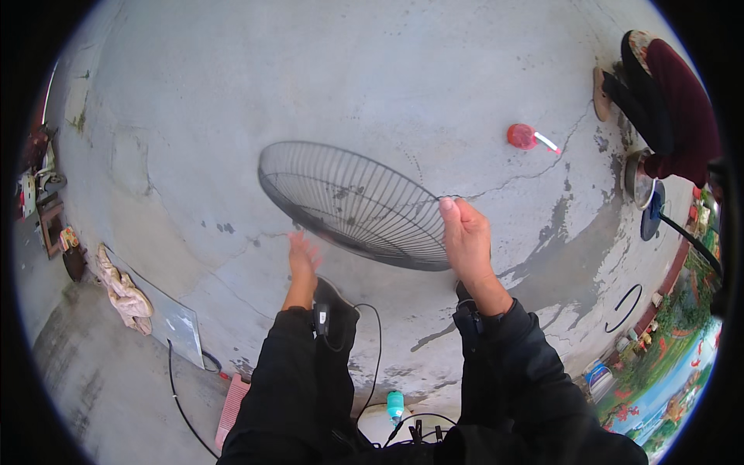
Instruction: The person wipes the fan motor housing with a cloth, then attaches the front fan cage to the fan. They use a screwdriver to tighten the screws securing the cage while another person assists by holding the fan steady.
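Observation:
A round wire fan guard (pixel 354 203), dark and slightly blurred, is tilted above the concrete floor before me. My right hand (pixel 468 238) grips its right rim, with the thumb on top. Close to the guard's lower left edge is my left hand (pixel 303 256), its fingers apart and blurred, holding nothing. Both of my shoes show in part below the guard on the floor.
A red object with a white handle (pixel 522 136) lies on the floor. At the right a person (pixel 677 110) bends over a metal basin (pixel 639 179). A metal sheet (pixel 168 319) with a crumpled cloth (pixel 123 290), a pink washboard (pixel 232 404) and a teal bottle (pixel 395 405) are nearer me.

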The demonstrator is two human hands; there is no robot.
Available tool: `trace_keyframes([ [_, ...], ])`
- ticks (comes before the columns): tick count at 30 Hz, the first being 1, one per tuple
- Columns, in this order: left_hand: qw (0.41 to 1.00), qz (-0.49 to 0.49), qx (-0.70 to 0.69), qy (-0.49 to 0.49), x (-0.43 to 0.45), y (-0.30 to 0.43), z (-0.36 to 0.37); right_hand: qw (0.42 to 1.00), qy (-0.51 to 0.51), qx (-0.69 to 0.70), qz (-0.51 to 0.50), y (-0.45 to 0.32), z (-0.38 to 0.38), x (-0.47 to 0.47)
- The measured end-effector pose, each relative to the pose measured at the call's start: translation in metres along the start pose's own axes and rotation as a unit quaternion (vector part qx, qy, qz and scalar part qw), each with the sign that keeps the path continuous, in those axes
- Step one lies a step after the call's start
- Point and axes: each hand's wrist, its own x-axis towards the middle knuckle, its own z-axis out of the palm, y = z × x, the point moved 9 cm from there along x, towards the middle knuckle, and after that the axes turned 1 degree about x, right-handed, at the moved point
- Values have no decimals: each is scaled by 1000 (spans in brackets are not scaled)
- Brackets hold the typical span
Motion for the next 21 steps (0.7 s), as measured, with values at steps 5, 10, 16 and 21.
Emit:
trace_keyframes([
  [5, 839, 436, 318, -66, -231, 178, 132, 977, 126, 143, 92, -36, -177, -55],
  [10, 491, 735, 443, -147, -509, 275, 270, 914, 205, 301, 178, -115, -329, -159],
  [16, 534, 673, 489, -154, -567, 310, 307, 851, 329, 385, 139, -171, -496, -257],
  [21, 839, 285, 270, -377, -591, 319, 307, 882, 417, 40, -215, -274, -612, -358],
])
